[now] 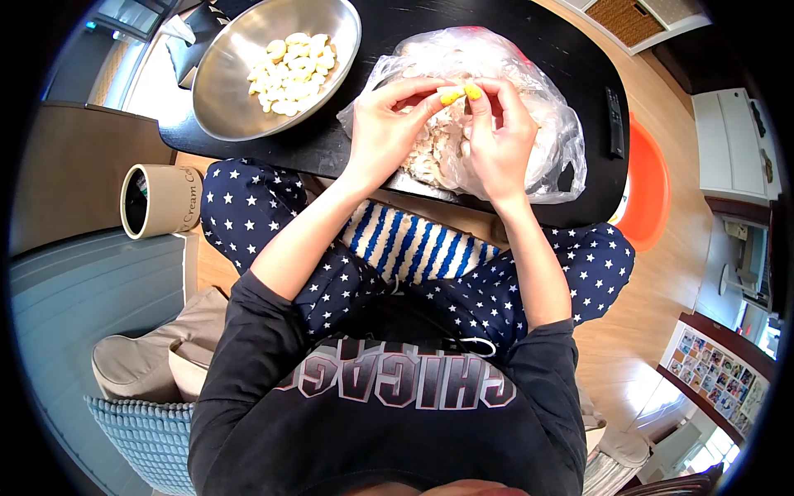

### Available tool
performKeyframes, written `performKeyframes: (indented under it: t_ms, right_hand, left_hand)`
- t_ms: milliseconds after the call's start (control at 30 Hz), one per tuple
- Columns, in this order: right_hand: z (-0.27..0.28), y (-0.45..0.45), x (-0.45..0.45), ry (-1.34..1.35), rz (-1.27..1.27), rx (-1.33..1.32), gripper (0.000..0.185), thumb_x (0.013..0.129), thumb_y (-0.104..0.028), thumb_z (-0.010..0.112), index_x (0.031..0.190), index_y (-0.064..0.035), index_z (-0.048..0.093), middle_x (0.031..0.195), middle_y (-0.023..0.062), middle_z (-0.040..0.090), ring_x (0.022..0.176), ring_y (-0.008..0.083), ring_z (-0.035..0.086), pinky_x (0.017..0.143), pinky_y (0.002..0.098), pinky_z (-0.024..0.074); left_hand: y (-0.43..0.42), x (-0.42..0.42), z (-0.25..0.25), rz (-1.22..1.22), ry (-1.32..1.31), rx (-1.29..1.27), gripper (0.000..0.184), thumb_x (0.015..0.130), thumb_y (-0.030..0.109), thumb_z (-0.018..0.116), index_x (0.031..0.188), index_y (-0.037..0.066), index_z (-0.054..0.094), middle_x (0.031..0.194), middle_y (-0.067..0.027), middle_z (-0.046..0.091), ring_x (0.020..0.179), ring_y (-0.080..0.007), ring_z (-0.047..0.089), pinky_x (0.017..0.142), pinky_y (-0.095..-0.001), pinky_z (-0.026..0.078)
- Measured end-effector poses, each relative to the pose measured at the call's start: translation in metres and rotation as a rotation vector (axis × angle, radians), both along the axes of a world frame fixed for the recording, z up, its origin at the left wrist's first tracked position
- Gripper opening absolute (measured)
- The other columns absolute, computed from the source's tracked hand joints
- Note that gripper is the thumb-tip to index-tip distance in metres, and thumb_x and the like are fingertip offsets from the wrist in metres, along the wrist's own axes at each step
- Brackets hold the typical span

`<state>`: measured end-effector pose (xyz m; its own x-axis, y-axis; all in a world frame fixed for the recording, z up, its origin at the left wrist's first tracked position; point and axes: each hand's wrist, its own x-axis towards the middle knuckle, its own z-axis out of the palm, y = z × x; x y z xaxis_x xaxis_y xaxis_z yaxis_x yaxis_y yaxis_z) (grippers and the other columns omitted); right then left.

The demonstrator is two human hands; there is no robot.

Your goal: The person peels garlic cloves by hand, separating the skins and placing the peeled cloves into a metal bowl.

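My left hand (387, 128) and my right hand (503, 140) meet fingertip to fingertip above a clear plastic bag (562, 136). Both are closed in a pinch on a small pale garlic clove (447, 88), mostly covered by my fingers and yellow nails. Papery garlic skins (426, 161) lie in the bag under my hands. To the left, a wide steel bowl (219, 87) holds many peeled garlic cloves (294, 73).
Bowl and bag stand on a black table (389, 33). A remote control (614, 122) lies near its right edge. Beyond that edge is an orange round seat or tub (649, 190). A cream bin (169, 201) stands at the left, and a striped mat (413, 244) lies below the table.
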<state>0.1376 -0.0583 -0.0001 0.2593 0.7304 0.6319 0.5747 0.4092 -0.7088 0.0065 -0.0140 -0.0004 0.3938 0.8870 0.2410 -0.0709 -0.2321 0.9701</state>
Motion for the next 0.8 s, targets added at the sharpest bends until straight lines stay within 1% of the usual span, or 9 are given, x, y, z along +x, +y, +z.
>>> performKeyframes:
  t_ms: [67,200,233,300,333,367,467,600,800]
  right_hand:
    - [0.0,-0.003,-0.004,0.415,0.031,-0.194,0.009,0.088,-0.01,0.053,0.089,-0.0009,0.055,0.072,0.0011,0.056,0.064,0.0046,0.051,0.057,0.0192,0.0413]
    - [-0.005,0.004,0.004,0.739,0.104,-0.297,0.011,0.088,-0.012,0.053,0.087,-0.0016,0.056,0.068,-0.0025,0.053,0.057,0.0015,0.044,0.053,0.0169,0.0366]
    - [-0.008,0.005,0.006,0.74,0.101,-0.296,0.011,0.088,-0.012,0.053,0.087,-0.0016,0.056,0.068,-0.0025,0.053,0.057,0.0015,0.044,0.053,0.0169,0.0366]
    - [-0.013,0.005,0.013,0.538,0.104,-0.418,0.013,0.087,-0.013,0.055,0.084,-0.0005,0.057,0.063,-0.0022,0.052,0.056,0.002,0.045,0.051,0.0196,0.0368]
    - [-0.018,0.009,0.016,0.293,0.066,-0.378,0.013,0.084,-0.012,0.056,0.08,0.0003,0.057,0.059,0.0042,0.055,0.052,0.011,0.05,0.049,0.0262,0.0389]
    - [-0.019,0.008,0.02,0.293,0.069,-0.379,0.013,0.084,-0.012,0.056,0.08,0.0003,0.057,0.059,0.0042,0.055,0.052,0.011,0.05,0.049,0.0262,0.0389]
    - [-0.009,0.005,0.021,-0.119,-0.062,-0.537,0.012,0.081,-0.011,0.056,0.079,0.0007,0.057,0.07,0.0163,0.059,0.06,0.0341,0.055,0.055,0.0354,0.0422]
    - [-0.017,0.01,0.024,-0.17,-0.088,-0.367,0.012,0.082,-0.01,0.054,0.082,0.0006,0.059,0.074,0.0155,0.061,0.065,0.0314,0.058,0.06,0.0348,0.0444]
    - [0.001,0.004,0.013,0.096,0.081,-0.347,0.014,0.083,-0.008,0.054,0.092,0.0,0.062,0.078,0.0129,0.063,0.068,0.0203,0.061,0.064,0.0286,0.0462]
  left_hand:
    - [-0.001,0.001,-0.001,0.005,-0.011,0.071,0.019,0.082,0.004,0.059,0.1,-0.003,0.063,0.094,-0.0083,0.065,0.085,-0.01,0.06,0.077,-0.0215,0.047]
    - [-0.012,0.004,0.005,-0.058,-0.158,0.022,0.022,0.084,0.007,0.059,0.102,-0.003,0.061,0.095,-0.0094,0.064,0.085,-0.0117,0.06,0.079,-0.0223,0.047]
    - [-0.01,0.004,0.005,-0.061,-0.157,0.022,0.022,0.084,0.007,0.059,0.102,-0.003,0.061,0.095,-0.0094,0.064,0.085,-0.0117,0.06,0.079,-0.0223,0.047]
    - [-0.004,0.003,0.003,-0.098,-0.234,-0.267,0.027,0.087,0.011,0.055,0.108,-0.004,0.057,0.099,-0.0108,0.063,0.088,-0.0139,0.06,0.083,-0.0231,0.047]
    - [0.0,0.004,-0.001,-0.099,-0.268,-0.345,0.03,0.09,0.014,0.05,0.111,-0.006,0.054,0.103,-0.0131,0.061,0.092,-0.0165,0.06,0.086,-0.0249,0.045]
    - [0.002,0.003,-0.001,-0.096,-0.268,-0.346,0.03,0.09,0.014,0.05,0.111,-0.006,0.054,0.103,-0.0131,0.061,0.092,-0.0165,0.06,0.086,-0.0249,0.045]
    - [0.006,0.002,-0.002,-0.073,-0.365,-0.481,0.028,0.091,0.015,0.046,0.108,-0.007,0.054,0.103,-0.0162,0.06,0.096,-0.019,0.059,0.089,-0.027,0.044]
    - [0.008,0.0,-0.006,-0.087,-0.414,-0.515,0.03,0.091,0.016,0.049,0.111,-0.006,0.054,0.106,-0.0134,0.059,0.094,-0.0164,0.059,0.087,-0.0249,0.046]
    - [0.003,0.003,-0.005,-0.089,-0.409,-0.552,0.029,0.09,0.013,0.049,0.113,-0.004,0.053,0.106,-0.013,0.059,0.095,-0.0152,0.058,0.087,-0.0235,0.045]
